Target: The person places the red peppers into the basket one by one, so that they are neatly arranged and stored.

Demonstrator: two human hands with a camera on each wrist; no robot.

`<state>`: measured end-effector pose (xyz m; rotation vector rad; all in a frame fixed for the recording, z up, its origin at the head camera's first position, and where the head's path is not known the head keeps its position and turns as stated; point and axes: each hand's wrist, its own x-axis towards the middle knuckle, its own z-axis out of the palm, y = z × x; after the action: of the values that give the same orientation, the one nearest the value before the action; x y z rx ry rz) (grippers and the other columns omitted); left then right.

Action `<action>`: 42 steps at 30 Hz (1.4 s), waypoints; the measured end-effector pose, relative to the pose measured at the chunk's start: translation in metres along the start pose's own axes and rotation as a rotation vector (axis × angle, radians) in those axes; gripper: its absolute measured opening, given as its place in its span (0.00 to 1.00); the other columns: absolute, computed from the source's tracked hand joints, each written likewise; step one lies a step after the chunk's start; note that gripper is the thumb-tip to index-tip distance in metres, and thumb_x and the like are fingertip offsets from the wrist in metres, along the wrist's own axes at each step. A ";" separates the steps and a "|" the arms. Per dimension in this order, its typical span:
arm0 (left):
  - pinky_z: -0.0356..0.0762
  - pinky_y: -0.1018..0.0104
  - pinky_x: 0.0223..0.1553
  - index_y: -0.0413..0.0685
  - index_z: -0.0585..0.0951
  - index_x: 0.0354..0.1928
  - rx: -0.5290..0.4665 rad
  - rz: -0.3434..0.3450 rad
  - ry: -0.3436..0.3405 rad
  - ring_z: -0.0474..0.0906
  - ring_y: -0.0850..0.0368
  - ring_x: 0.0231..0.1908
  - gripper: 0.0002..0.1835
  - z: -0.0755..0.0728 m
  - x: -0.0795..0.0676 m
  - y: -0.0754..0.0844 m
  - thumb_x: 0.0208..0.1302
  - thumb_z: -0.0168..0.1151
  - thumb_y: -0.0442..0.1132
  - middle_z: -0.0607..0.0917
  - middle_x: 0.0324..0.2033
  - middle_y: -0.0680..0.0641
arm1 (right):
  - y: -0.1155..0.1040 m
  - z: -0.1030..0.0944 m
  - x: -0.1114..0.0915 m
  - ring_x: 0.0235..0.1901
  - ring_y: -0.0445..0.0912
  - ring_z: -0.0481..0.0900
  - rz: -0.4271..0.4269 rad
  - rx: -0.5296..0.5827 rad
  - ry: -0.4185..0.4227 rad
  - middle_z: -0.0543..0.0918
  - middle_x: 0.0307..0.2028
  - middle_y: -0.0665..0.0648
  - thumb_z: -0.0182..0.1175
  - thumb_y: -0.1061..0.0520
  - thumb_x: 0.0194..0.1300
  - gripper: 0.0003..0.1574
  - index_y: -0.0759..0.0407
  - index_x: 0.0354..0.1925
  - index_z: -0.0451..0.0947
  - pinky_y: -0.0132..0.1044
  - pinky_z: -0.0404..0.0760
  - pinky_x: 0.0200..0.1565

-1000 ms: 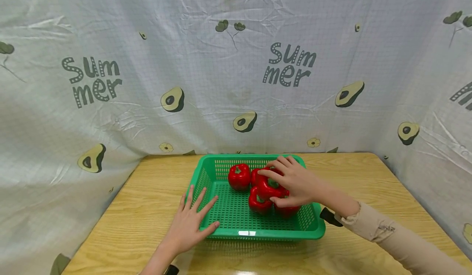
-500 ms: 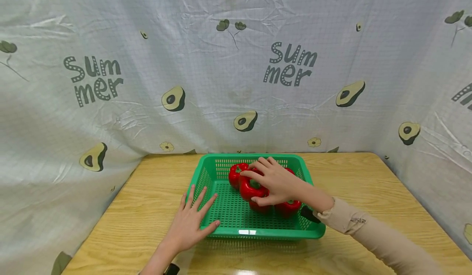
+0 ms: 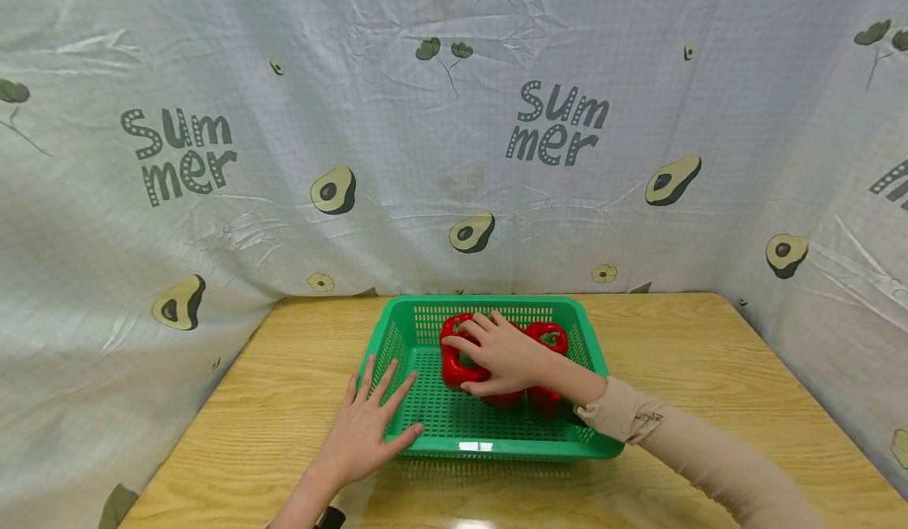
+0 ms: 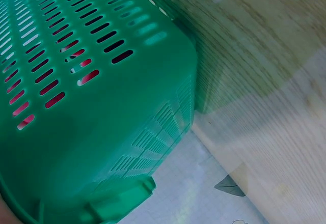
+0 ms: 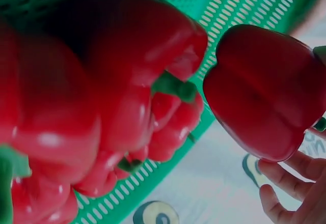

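My right hand [image 3: 504, 354] grips a red bell pepper [image 3: 452, 370] by its sides, inside the left-middle part of the green plastic basket [image 3: 553, 450]. In the right wrist view this held pepper [image 5: 265, 89] hangs apart from the pile, fingers [image 5: 285, 178] along its side. Several more red peppers [image 3: 552, 337] sit in the basket's right and back parts, partly hidden under my right hand and forearm. Spread flat, my left hand [image 3: 360, 433] rests at the basket's front left rim. Only slotted basket wall [image 4: 127, 91] fills most of the left wrist view, with red showing through.
Beneath the basket is a wood-grain table [image 3: 284, 379], its back edge meeting a pale curtain [image 3: 397, 237] printed with avocados and lettering. The basket's left floor [image 3: 433, 419] shows bare green mesh. A dark wrist strap [image 3: 329, 518] shows at my left wrist.
My right hand has carried the held bell pepper leftward across the basket, from above the right-hand peppers to the left-middle. The back-right pepper has come into view. My left hand has stayed put.
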<state>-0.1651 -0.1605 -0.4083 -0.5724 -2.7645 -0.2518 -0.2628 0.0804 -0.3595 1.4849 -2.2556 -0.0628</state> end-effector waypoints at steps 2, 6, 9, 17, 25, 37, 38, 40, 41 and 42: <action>0.45 0.39 0.62 0.59 0.62 0.65 0.005 0.002 -0.003 0.43 0.34 0.67 0.36 0.000 0.000 0.000 0.55 0.53 0.61 0.59 0.66 0.42 | -0.001 0.004 0.003 0.47 0.46 0.67 0.001 -0.007 -0.034 0.73 0.48 0.52 0.51 0.35 0.56 0.35 0.50 0.58 0.64 0.42 0.71 0.44; 0.45 0.40 0.62 0.59 0.62 0.64 0.015 0.000 -0.012 0.43 0.34 0.67 0.35 0.001 0.000 -0.001 0.55 0.51 0.63 0.59 0.66 0.42 | -0.004 0.013 0.007 0.47 0.46 0.67 0.001 -0.038 -0.084 0.73 0.48 0.53 0.50 0.35 0.57 0.35 0.50 0.58 0.64 0.43 0.72 0.46; 0.45 0.40 0.62 0.59 0.62 0.65 0.014 -0.004 -0.015 0.43 0.35 0.67 0.35 0.000 0.001 -0.001 0.55 0.50 0.63 0.59 0.66 0.42 | -0.005 0.020 0.009 0.47 0.46 0.67 -0.003 -0.067 -0.102 0.74 0.48 0.53 0.50 0.34 0.57 0.35 0.50 0.58 0.64 0.44 0.73 0.47; 0.44 0.39 0.62 0.60 0.61 0.65 -0.014 -0.018 -0.025 0.41 0.35 0.67 0.35 0.000 0.000 0.000 0.55 0.52 0.61 0.59 0.66 0.42 | -0.008 0.031 0.011 0.48 0.47 0.67 0.003 -0.105 -0.141 0.73 0.50 0.53 0.50 0.33 0.57 0.37 0.51 0.59 0.63 0.45 0.72 0.49; 0.44 0.38 0.62 0.60 0.61 0.65 -0.019 -0.019 -0.025 0.41 0.35 0.67 0.35 0.000 0.001 0.000 0.55 0.54 0.59 0.59 0.66 0.42 | -0.008 0.037 0.014 0.51 0.48 0.67 0.016 -0.131 -0.235 0.72 0.52 0.54 0.47 0.31 0.59 0.40 0.51 0.62 0.60 0.47 0.72 0.52; 0.44 0.38 0.62 0.60 0.62 0.64 -0.020 -0.014 -0.018 0.41 0.35 0.67 0.34 0.001 0.001 -0.001 0.55 0.53 0.60 0.59 0.66 0.42 | -0.013 0.049 0.014 0.48 0.47 0.67 -0.015 -0.192 -0.260 0.73 0.50 0.52 0.47 0.30 0.57 0.40 0.49 0.61 0.61 0.44 0.72 0.49; 0.44 0.38 0.62 0.60 0.62 0.64 -0.017 -0.012 -0.015 0.41 0.35 0.67 0.34 0.001 0.001 -0.001 0.55 0.53 0.60 0.60 0.66 0.42 | -0.013 0.049 0.014 0.48 0.46 0.68 -0.017 -0.197 -0.258 0.73 0.50 0.52 0.47 0.30 0.57 0.40 0.49 0.61 0.61 0.44 0.72 0.48; 0.43 0.39 0.62 0.59 0.63 0.64 -0.016 -0.009 -0.010 0.41 0.35 0.67 0.34 0.001 0.001 -0.001 0.55 0.53 0.60 0.60 0.66 0.42 | -0.013 0.051 0.014 0.48 0.46 0.67 -0.016 -0.207 -0.260 0.73 0.49 0.52 0.47 0.29 0.57 0.41 0.49 0.61 0.61 0.44 0.72 0.48; 0.43 0.39 0.62 0.60 0.63 0.64 -0.015 -0.008 -0.008 0.41 0.35 0.67 0.34 0.001 0.001 -0.002 0.55 0.53 0.60 0.60 0.66 0.42 | -0.013 0.051 0.014 0.48 0.46 0.67 -0.015 -0.209 -0.261 0.73 0.49 0.52 0.47 0.29 0.56 0.41 0.49 0.61 0.61 0.44 0.72 0.47; 0.44 0.38 0.62 0.60 0.63 0.64 -0.015 -0.007 -0.004 0.41 0.34 0.67 0.34 0.001 0.001 -0.002 0.55 0.53 0.60 0.60 0.66 0.42 | -0.013 0.051 0.015 0.48 0.46 0.67 -0.013 -0.210 -0.263 0.73 0.49 0.52 0.47 0.29 0.56 0.41 0.48 0.61 0.61 0.43 0.72 0.47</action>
<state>-0.1672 -0.1613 -0.4094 -0.5674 -2.7711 -0.2737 -0.2759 0.0520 -0.4041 1.4483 -2.3544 -0.5097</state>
